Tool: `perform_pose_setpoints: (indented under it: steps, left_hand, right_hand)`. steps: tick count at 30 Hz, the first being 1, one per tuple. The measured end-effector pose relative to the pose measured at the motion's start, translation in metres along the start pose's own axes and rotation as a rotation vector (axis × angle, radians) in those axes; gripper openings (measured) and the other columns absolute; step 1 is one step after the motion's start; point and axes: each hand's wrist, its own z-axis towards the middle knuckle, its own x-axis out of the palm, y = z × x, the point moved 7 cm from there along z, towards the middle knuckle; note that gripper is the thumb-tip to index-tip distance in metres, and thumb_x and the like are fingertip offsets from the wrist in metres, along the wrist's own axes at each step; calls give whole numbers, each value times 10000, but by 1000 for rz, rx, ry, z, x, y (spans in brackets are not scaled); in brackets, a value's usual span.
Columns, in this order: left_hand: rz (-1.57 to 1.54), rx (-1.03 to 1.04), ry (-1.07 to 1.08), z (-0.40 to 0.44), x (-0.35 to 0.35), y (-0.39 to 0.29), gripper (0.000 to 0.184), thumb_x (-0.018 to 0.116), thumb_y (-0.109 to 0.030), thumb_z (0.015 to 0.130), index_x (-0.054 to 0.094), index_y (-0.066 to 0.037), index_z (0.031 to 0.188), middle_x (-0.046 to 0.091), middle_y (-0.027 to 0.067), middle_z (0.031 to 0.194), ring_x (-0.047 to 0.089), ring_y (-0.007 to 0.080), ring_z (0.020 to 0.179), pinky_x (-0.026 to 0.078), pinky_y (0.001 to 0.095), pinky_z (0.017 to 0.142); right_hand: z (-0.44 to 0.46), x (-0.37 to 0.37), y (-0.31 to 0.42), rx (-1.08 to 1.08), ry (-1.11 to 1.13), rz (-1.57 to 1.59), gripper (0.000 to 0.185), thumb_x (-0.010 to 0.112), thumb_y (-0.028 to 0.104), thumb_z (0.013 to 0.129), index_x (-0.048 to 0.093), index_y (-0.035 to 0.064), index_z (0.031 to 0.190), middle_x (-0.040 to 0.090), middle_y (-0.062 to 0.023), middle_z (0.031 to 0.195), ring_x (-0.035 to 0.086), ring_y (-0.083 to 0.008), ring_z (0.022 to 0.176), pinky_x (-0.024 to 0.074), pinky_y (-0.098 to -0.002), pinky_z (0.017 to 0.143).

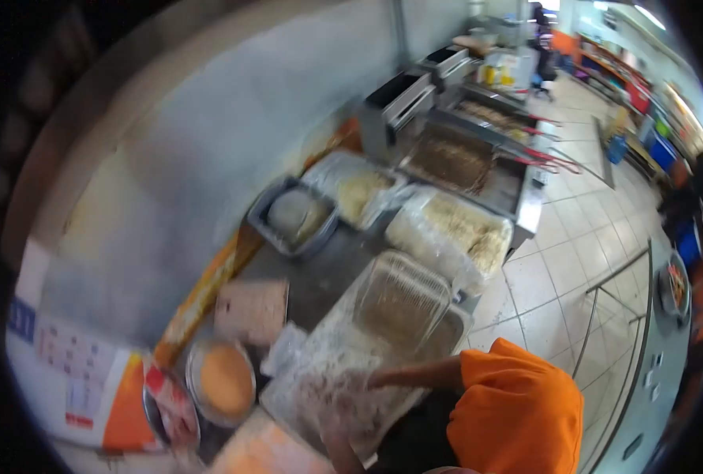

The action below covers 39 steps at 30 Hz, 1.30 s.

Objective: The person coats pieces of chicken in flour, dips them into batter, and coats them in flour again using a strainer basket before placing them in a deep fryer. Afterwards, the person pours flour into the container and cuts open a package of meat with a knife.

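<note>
My right hand (361, 382) reaches out from an orange sleeve into a tray of white flour (308, 387). Lower down, my left hand (335, 430) is at the same tray, close to the right one. Both hands are pale with flour and blurred, so their fingers and anything between them cannot be made out. Just beyond them, a wire basket (406, 276) rests tilted over the far part of the tray. Left of the hands stands a round bowl of orange powder or batter (223, 379).
A metal bowl with a packet (174, 411) and a pinkish board (250, 310) lie near the wall. Farther along are a grey tub (294, 217), a bag-lined tub of crumbs (454, 229) and a fryer (454, 158) with red-handled baskets. Another table (635, 379) stands right.
</note>
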Motion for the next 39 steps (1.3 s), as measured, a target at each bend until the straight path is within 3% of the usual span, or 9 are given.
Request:
perform_pose_setpoints:
  steps: [11,14,19,21,23,25,31,37,39]
  left_hand:
    - [319,-22,95,-14,-1,-14,371,574,-245,905,549,-26,1203,614,92,1046,582,221,944,475,357,822]
    - [349,-49,112,-22,-9,-8,367,576,-242,904,554,-24,1199,619,90,1038,585,222,938,477,357,818]
    - [386,-101,130,-52,-19,-7,360,579,-236,904,561,-21,1192,629,88,1025,591,225,927,480,357,812]
    - [101,-218,-70,-67,-31,1,357,580,-233,903,564,-20,1189,632,87,1019,593,226,923,481,357,810]
    - [-295,-369,-202,-77,-42,3,353,600,-249,892,584,-24,1163,636,85,999,598,220,889,480,361,799]
    - [-629,-547,-156,-90,-47,-9,368,610,-288,884,597,-32,1148,635,98,1010,604,230,876,477,377,809]
    - [17,19,-207,-66,-24,3,344,568,-258,911,571,-74,1202,597,101,1097,561,222,1001,474,371,801]
    - [-1015,181,-344,-50,7,22,368,513,-228,937,503,-112,1286,504,100,1255,481,244,1141,451,375,873]
    - [-1507,348,-318,-40,19,27,381,494,-218,946,481,-124,1314,473,100,1308,454,251,1188,443,376,897]
  right_hand:
    - [-18,-22,-11,161,0,505,427,653,204,853,536,36,1228,604,-79,1106,548,-135,943,466,-267,818]
    - [0,-53,86,363,122,321,478,642,242,856,505,17,1254,621,-83,1069,549,-129,908,477,-266,795]
    - [-31,-36,4,263,332,-904,484,577,404,851,567,63,1194,648,-134,1043,623,-285,883,440,-374,874]
    - [-30,-44,14,186,572,-1034,482,597,429,816,595,85,1153,655,-138,999,624,-299,868,441,-387,864]
    - [-23,-77,4,649,290,-395,475,673,393,747,608,111,1123,646,-109,909,614,-251,815,472,-382,757]
    - [-7,-83,34,353,143,-539,485,696,370,726,606,105,1122,633,-104,863,608,-236,793,476,-384,722]
    - [50,-79,119,148,5,-629,499,696,384,733,587,125,1145,626,-108,977,608,-240,920,482,-375,798]
    - [149,-59,135,-149,-162,-734,371,592,334,821,586,140,1137,624,-113,996,619,-236,897,511,-383,742]
    - [201,-60,37,-119,-57,-144,206,518,286,847,590,116,938,593,-58,841,591,-213,766,489,-327,663]
